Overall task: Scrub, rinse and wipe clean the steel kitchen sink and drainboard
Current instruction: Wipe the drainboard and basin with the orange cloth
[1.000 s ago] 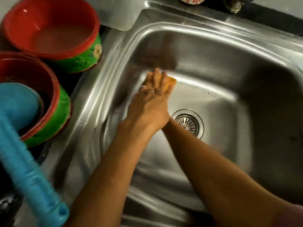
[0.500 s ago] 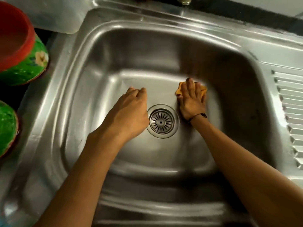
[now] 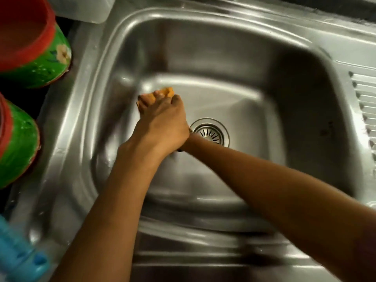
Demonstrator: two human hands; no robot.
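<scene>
I noted the orange sponge (image 3: 164, 92) on the steel sink (image 3: 223, 94) floor, left of the drain strainer (image 3: 210, 132). Left hand (image 3: 162, 123) lay over the right hand, apparently pressing; neither grip was visible. Sponge judged soft, light, slippery wet: hold flat, across its top.

Inside the steel sink (image 3: 274, 94), the left hand (image 3: 162, 127) lies over the right hand, which is almost wholly hidden beneath it, both pressing an orange sponge (image 3: 165, 92) against the basin floor just left of the drain (image 3: 211, 132). The ribbed drainboard (image 3: 364, 110) lies at the right edge. Two red-and-green bowls (image 3: 50, 64) stand left of the sink, with a blue ribbed object (image 3: 18, 255) at the lower left corner.
</scene>
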